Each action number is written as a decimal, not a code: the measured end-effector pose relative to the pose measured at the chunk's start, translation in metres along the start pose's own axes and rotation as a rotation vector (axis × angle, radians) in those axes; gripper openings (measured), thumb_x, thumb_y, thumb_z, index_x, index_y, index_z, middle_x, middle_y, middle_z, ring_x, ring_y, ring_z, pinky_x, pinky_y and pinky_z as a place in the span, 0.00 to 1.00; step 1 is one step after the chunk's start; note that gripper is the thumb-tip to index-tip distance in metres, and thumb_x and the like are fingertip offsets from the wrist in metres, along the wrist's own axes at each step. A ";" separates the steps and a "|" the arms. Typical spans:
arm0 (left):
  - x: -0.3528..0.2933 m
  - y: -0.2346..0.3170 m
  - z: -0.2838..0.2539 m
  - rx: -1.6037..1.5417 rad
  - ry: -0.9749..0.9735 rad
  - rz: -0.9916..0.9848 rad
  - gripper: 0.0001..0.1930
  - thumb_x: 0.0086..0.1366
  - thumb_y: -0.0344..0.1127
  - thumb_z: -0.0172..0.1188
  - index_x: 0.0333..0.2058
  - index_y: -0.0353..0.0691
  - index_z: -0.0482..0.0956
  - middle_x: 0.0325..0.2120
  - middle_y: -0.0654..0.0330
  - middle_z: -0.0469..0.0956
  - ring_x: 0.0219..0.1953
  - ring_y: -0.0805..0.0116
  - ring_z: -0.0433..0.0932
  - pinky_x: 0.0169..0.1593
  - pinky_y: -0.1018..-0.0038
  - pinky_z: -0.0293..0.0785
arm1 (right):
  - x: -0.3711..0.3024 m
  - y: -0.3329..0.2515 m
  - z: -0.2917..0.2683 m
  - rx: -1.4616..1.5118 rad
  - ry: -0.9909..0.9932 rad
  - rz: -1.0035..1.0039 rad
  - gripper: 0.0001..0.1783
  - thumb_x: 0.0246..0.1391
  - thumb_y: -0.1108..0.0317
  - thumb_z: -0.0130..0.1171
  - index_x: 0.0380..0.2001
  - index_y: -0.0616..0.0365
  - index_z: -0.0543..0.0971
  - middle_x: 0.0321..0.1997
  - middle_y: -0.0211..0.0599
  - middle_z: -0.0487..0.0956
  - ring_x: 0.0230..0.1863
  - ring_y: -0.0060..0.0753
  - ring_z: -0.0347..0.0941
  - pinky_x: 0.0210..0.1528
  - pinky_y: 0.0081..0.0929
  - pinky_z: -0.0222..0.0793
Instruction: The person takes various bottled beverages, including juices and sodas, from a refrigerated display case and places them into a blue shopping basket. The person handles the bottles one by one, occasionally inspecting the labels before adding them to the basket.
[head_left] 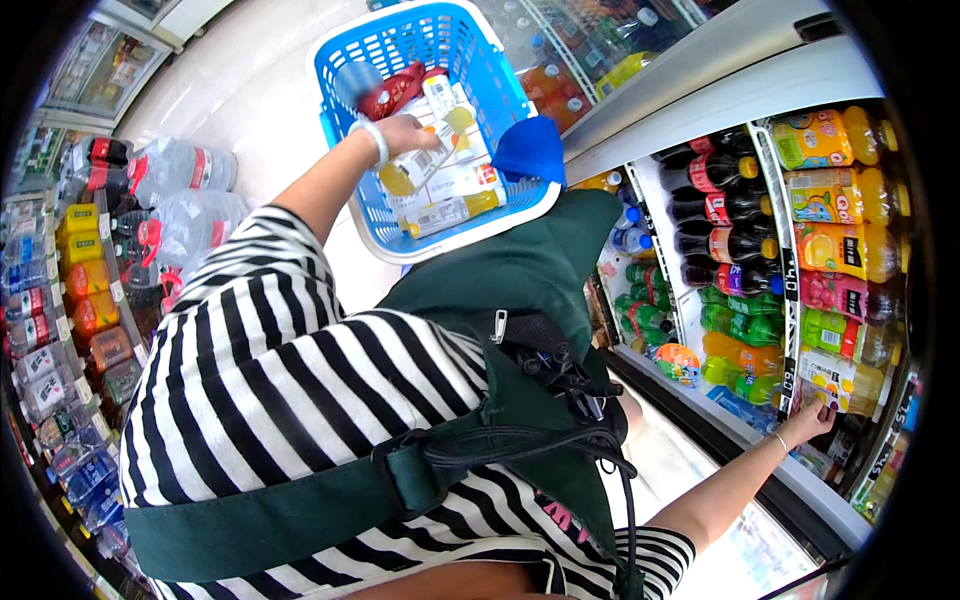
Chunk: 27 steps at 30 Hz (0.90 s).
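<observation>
My left hand [398,138] reaches into a blue plastic shopping basket [470,45] with a white rim. Its fingers are closed around a bottle of yellow drink [398,182] with a pale label. Below lies another yellow-drink bottle [450,213], on white packaging. A dark red packet [392,92] rests deeper in the basket. Over at the right, my right hand [806,424] is inside a drinks cooler. The fingertips are pressed on the near end of a drink bottle [838,382] with a white label and pale yellow contents, lying in the lowest visible row.
Rows of dark cola bottles [722,206] and orange drink bottles [838,196] fill the cooler. A white cooler door [700,85] stands above. Large clear water jugs [190,215] and shelves of packaged goods [90,290] line the left. A blue cloth-like piece [530,148] hangs at the basket's rim.
</observation>
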<state>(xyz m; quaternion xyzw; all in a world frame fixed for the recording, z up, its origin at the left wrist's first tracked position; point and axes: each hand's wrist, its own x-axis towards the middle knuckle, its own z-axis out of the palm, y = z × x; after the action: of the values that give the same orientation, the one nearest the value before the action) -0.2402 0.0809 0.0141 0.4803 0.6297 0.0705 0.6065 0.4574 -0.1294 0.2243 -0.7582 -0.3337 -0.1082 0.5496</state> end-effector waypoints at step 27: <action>-0.161 0.175 0.237 0.270 -0.311 1.393 0.35 0.44 0.30 0.62 0.53 0.39 0.59 0.41 0.51 0.62 0.46 0.56 0.63 0.49 0.68 0.60 | -0.254 -0.141 0.070 1.007 -0.636 0.516 0.35 0.40 0.70 0.64 0.51 0.57 0.57 0.44 0.33 0.68 0.44 0.26 0.67 0.46 0.26 0.65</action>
<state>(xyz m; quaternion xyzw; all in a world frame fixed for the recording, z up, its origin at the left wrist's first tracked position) 0.0161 -0.0545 0.1834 0.8449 0.0874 0.2929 0.4389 0.1639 -0.1399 0.1705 -0.4586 -0.2973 0.4266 0.7206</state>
